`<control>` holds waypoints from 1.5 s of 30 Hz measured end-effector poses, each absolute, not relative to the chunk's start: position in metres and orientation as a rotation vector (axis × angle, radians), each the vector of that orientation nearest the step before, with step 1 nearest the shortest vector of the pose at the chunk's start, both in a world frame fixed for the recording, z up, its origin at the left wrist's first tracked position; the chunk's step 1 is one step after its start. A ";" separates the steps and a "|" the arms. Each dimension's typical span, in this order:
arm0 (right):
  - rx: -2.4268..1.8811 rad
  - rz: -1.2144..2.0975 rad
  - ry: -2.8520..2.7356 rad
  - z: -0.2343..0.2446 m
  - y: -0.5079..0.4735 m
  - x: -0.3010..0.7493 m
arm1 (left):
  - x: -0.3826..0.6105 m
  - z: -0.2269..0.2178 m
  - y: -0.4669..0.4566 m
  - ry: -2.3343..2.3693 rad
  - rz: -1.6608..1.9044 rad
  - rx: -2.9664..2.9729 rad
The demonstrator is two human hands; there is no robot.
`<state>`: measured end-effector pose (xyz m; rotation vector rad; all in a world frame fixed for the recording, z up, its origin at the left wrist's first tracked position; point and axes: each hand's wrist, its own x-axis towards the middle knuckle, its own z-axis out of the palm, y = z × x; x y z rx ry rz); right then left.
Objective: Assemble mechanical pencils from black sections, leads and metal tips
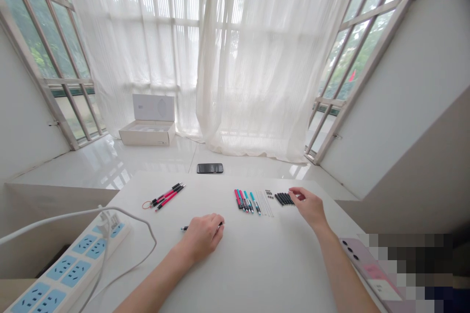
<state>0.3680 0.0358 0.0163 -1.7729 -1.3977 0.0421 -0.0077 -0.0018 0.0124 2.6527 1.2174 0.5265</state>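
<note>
On the white table my left hand is closed around a pen; its blue-tipped black end sticks out to the left and its other end shows past the fingertips. My right hand pinches with thumb and forefinger at the right end of a row of short black tubes, which look like pen grips. Whatever lies between those fingertips is too small to make out. Left of the tubes are small dark parts, thin pale rods like refills, and several pink and blue pen barrels.
Several pink-and-black pens lie at the table's left beside an orange ring. A power strip with a white cable occupies the left edge. Behind are a black phone and an open white box; a pale phone sits right.
</note>
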 end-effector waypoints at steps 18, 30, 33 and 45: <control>-2.451 0.179 -1.276 -0.013 0.024 0.450 | -0.008 0.010 -0.001 1.234 0.458 2.632; -1.921 0.080 -1.330 0.042 0.026 0.365 | -0.006 0.005 0.001 1.151 0.659 2.543; -1.552 0.429 -1.648 0.046 0.021 0.283 | -0.005 0.003 0.002 1.144 0.667 2.594; -1.264 0.830 -1.928 0.002 0.003 0.188 | -0.004 0.000 0.004 1.212 0.645 2.600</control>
